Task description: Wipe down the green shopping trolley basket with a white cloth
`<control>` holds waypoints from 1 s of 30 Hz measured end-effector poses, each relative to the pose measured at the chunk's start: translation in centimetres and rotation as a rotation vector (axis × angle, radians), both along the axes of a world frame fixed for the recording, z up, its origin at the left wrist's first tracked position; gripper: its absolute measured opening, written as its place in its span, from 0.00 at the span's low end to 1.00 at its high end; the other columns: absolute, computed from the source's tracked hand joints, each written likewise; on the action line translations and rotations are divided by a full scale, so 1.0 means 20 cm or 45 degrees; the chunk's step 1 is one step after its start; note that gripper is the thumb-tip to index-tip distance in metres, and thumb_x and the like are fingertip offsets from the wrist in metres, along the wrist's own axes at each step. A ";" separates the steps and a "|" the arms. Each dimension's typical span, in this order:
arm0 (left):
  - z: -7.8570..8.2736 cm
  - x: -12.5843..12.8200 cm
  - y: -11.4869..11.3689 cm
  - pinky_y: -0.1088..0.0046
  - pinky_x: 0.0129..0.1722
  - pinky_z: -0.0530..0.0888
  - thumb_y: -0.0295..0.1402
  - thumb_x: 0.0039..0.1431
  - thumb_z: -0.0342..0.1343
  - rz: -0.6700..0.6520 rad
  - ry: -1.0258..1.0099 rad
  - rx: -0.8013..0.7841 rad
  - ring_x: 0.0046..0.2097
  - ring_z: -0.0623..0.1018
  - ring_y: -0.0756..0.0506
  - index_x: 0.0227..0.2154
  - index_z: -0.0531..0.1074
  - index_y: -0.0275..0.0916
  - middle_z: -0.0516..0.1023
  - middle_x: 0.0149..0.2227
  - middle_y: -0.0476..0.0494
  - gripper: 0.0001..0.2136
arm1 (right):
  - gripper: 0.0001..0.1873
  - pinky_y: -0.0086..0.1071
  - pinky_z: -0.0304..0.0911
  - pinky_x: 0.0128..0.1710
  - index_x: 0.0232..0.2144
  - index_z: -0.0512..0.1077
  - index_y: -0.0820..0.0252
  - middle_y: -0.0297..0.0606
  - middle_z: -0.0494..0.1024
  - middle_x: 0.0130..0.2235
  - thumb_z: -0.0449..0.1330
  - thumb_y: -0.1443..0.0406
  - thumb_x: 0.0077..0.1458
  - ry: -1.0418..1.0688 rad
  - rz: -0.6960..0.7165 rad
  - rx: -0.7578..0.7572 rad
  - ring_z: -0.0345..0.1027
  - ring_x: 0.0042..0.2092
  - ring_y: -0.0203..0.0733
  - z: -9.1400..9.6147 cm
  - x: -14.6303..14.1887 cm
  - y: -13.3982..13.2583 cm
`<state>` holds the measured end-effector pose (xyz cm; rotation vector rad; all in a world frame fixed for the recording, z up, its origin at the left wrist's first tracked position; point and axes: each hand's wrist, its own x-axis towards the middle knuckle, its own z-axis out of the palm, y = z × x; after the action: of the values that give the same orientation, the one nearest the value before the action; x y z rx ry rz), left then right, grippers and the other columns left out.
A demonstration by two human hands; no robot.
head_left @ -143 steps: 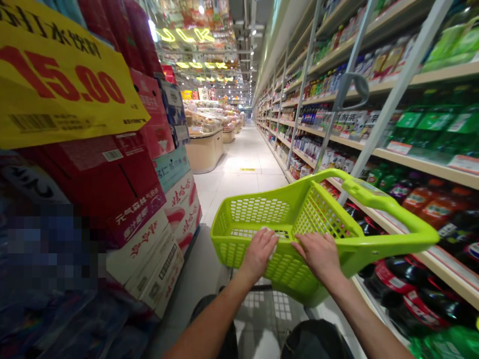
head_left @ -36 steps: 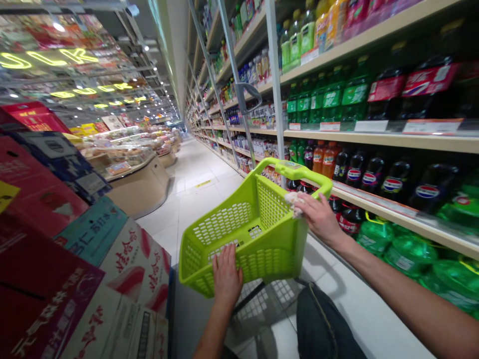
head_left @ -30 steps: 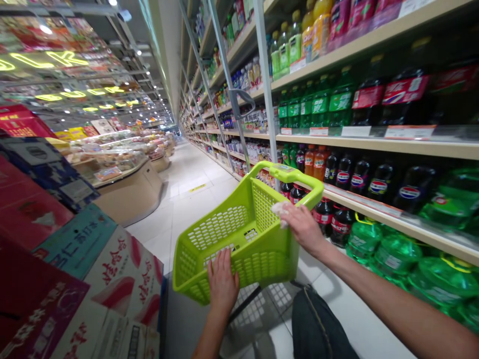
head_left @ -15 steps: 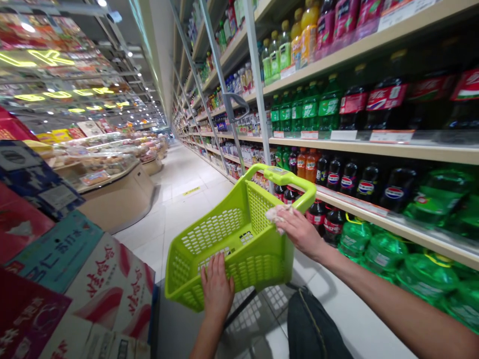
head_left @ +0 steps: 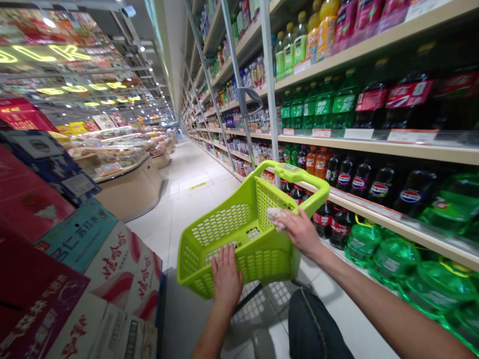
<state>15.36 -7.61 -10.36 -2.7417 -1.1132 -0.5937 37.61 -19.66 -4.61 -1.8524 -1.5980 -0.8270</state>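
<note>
A lime-green shopping cart [head_left: 262, 245] with a perforated plastic basket stands in front of me, and its basket holds nothing I can see. My left hand [head_left: 227, 274] grips the near side rim, its fingers hooked over the edge. Closed around a crumpled whitish cloth [head_left: 276, 218], my right hand [head_left: 301, 232] presses it on the rim near the basket's rear corner, just below the green push handle [head_left: 318, 192]. Part of the cloth is hidden under the fingers.
Shelves [head_left: 374, 147] of soda bottles run along the right, with large green bottles [head_left: 430, 281] at the bottom. Stacked drink cartons [head_left: 116, 269] stand close on the left. A tiled aisle [head_left: 187, 184] leads away past a display counter [head_left: 130, 194]. My knee [head_left: 310, 324] is below the cart.
The whole scene, cart included, has shifted right in view. My right hand and the cloth have slid a little along the rim, away from the handle. My left hand keeps its place.
</note>
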 end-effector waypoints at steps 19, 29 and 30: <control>-0.01 0.03 0.00 0.52 0.57 0.50 0.25 0.47 0.46 0.038 -0.036 0.041 0.58 0.58 0.38 0.56 0.53 0.29 0.61 0.56 0.33 0.29 | 0.21 0.53 0.37 0.54 0.49 0.64 0.57 0.46 0.65 0.53 0.55 0.66 0.50 -0.179 -0.170 -0.218 0.55 0.55 0.51 0.07 0.09 -0.01; 0.00 0.05 -0.02 0.56 0.58 0.47 0.27 0.46 0.46 0.100 -0.001 0.003 0.59 0.56 0.40 0.56 0.52 0.29 0.59 0.57 0.38 0.30 | 0.15 0.51 0.44 0.53 0.41 0.70 0.59 0.47 0.69 0.50 0.51 0.72 0.50 -0.186 -0.410 0.198 0.59 0.53 0.49 0.10 0.34 -0.18; 0.01 0.06 -0.03 0.55 0.58 0.47 0.28 0.46 0.46 0.113 -0.004 0.010 0.59 0.56 0.40 0.56 0.52 0.29 0.59 0.57 0.37 0.30 | 0.14 0.50 0.44 0.53 0.40 0.70 0.60 0.47 0.69 0.50 0.51 0.72 0.51 -0.190 -0.379 0.203 0.59 0.53 0.48 0.07 0.28 -0.16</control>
<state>16.50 -8.17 -10.24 -2.6688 -1.2232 -0.5890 43.31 -22.82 -3.21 -1.9770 -1.3127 -1.2116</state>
